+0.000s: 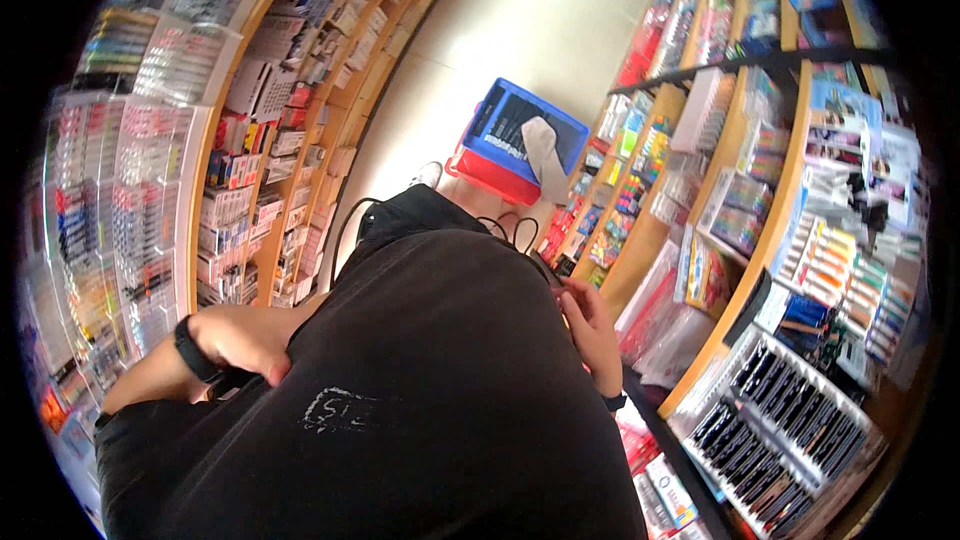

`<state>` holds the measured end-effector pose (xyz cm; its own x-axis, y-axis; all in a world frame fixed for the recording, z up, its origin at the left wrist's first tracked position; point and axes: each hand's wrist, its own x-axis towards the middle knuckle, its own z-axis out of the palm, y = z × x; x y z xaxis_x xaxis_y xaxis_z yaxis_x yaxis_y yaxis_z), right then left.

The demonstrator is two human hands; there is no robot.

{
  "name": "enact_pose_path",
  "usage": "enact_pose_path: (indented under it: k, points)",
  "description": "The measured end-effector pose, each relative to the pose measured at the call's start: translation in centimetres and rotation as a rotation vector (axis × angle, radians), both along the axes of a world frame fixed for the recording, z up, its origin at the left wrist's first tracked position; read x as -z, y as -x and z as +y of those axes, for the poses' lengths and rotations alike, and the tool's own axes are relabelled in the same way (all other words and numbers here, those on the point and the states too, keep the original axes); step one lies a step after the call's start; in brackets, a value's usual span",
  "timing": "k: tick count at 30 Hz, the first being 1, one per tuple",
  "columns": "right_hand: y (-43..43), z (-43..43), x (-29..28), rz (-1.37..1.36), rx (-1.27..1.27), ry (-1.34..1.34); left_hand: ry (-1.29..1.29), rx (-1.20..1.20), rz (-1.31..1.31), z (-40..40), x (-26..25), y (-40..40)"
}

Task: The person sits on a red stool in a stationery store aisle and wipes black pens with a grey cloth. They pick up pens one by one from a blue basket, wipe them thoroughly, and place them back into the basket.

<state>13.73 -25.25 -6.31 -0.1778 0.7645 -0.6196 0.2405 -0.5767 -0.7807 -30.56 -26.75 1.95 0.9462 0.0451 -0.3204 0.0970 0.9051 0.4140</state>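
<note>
My left hand, with a black band at the wrist, rests against the side of my black T-shirt. Its thumb points inward over the cloth and the other fingers are hidden. On the other side, my right hand is bent at the hip against the shirt's edge, also with a dark wristband. Its fingertips are partly hidden near a small dark thing that I cannot make out. On the floor ahead, a blue plastic basket sits on a red one. Dark packages and a pale, long, limp item lie in the blue basket.
Shelves with boxed stationery and clear pen racks line the left side. Wooden shelves on the right carry markers and a white tray of dark pens. A pale tiled floor runs between them.
</note>
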Motion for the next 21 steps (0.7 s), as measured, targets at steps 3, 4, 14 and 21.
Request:
enact_pose_path:
  k: [3, 4, 14, 21]
  points:
    - [1.2, 1.6, -1.8, -0.044, -0.102, -0.027, -0.126, -0.208, 0.021, 0.7, 1.2, -1.8]
    - [1.3, 2.3, -1.7, -0.026, -0.149, -0.040, -0.174, -0.262, 0.075, 1.4, 1.6, -2.0]
    - [15.5, 14.0, -9.0, 0.418, -1.254, -0.467, -1.347, 0.202, 1.139, 10.9, 16.3, 1.6]
    - [33.0, 8.4, -12.8, 0.390, -2.095, 0.196, -1.451, 0.199, 0.985, 14.9, 12.9, -5.1]
